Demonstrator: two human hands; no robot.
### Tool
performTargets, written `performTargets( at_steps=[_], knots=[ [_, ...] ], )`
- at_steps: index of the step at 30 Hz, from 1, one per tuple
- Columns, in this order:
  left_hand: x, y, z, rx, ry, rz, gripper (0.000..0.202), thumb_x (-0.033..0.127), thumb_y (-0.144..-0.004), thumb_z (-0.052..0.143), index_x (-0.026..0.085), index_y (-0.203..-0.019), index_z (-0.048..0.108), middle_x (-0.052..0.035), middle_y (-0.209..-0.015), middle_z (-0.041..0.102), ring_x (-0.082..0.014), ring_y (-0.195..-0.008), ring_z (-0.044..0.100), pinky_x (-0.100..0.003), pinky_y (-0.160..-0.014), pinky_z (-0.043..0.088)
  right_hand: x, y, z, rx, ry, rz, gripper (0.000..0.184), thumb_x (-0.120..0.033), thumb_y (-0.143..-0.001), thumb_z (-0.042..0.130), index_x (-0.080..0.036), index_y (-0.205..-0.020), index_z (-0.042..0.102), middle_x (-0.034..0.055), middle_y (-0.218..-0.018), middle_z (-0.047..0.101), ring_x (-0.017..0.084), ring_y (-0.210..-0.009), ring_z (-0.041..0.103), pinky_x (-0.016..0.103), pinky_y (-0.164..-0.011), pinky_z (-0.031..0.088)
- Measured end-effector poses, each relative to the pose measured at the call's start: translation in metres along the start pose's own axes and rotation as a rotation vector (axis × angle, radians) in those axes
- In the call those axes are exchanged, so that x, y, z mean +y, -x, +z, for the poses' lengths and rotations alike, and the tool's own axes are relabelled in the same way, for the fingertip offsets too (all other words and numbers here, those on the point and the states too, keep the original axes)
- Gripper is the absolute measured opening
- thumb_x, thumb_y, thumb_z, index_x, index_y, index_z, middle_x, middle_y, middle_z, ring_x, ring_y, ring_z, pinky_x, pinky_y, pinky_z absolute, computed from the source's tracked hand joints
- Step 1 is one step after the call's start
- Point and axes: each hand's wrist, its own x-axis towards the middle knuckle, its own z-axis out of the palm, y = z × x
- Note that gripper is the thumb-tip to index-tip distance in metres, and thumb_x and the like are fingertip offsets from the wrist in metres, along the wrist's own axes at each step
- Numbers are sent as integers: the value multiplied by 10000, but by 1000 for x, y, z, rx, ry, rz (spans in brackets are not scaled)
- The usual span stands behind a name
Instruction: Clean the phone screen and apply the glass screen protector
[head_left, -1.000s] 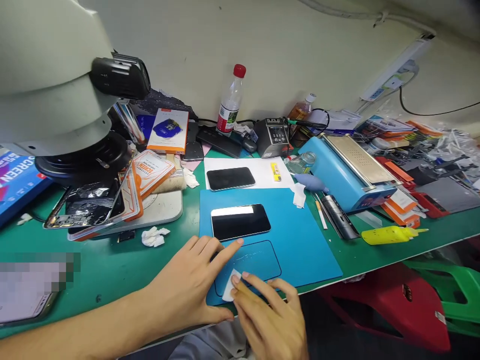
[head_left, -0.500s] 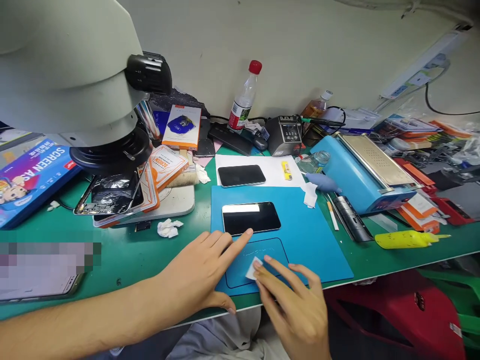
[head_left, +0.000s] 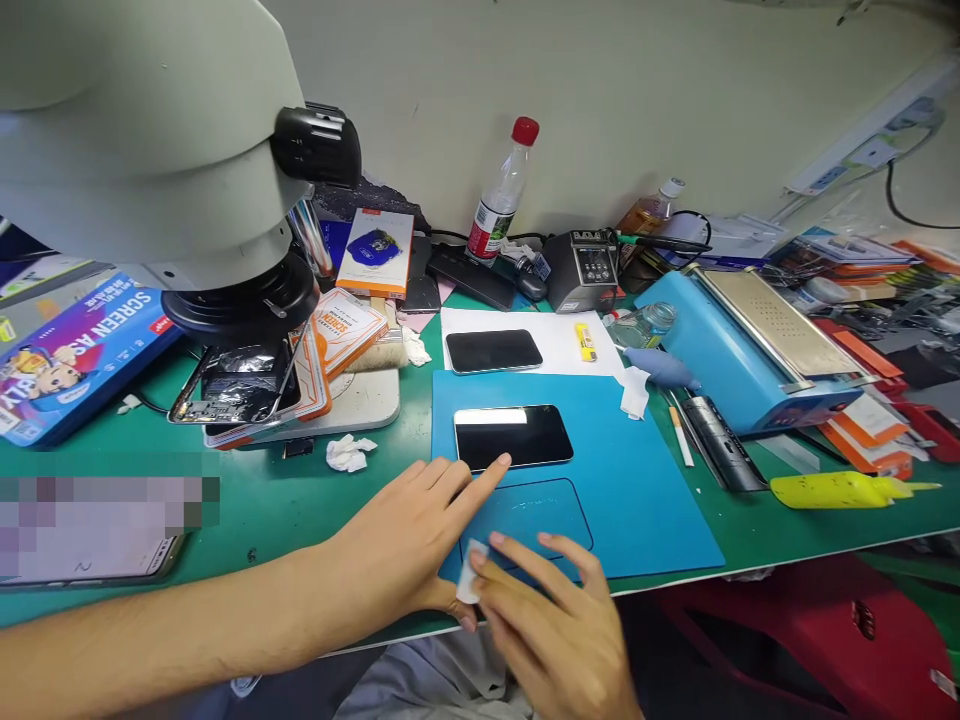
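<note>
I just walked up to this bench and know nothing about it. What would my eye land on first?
The huge pale microscope head looms at the upper left. At centre, a dark phone lies on a blue mat, with the left hand spread flat nearer the camera, index fingertip at the phone's near edge. The right hand holds a small white wipe against the mat's near edge.
</note>
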Motion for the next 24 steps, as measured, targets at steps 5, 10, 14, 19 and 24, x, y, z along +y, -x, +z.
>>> performTargets(
  at_steps=[5,10,14,19,24],
  knots=[
    [-5,-2,0,-16,75,-3,1622,686,-509,976,189,-1655,-59,-107,-1252,584,-334,-1074,599,-468,-934,523,3,-5,3,107,111,119,186,-63,-995,673,-178,-1123,743,32,-1109,836,239,-1134,775,437,-1082,424],
    [-5,-3,0,1,166,-42,1704,575,-480,1035,317,-1631,-195,-132,-1370,536,-364,-1178,580,-508,-980,524,0,-15,11,68,45,61,211,-50,-999,649,-172,-1149,735,31,-1155,826,226,-1151,768,433,-1107,421],
    [-4,0,1,12,234,-51,1716,512,-455,1064,381,-1628,-180,-117,-1365,518,-360,-1168,579,-526,-988,529,-1,-20,14,106,81,95,213,-41,-989,663,-170,-1144,732,34,-1101,835,241,-1152,767,451,-1111,414],
    [-5,1,5,67,297,-74,1778,437,-404,1096,430,-1628,-193,-88,-1320,502,-343,-1132,579,-535,-971,546,0,-24,15,74,34,57,213,-45,-997,642,-189,-1131,723,17,-1151,828,219,-1170,760,430,-1136,408],
    [-5,1,9,98,327,-90,1838,365,-363,1114,481,-1614,-227,-85,-1349,477,-353,-1162,583,-549,-978,551,0,-31,16,70,47,51,214,-46,-1006,613,-189,-1123,722,20,-1097,836,214,-1189,751,435,-1173,396]
  ],
)
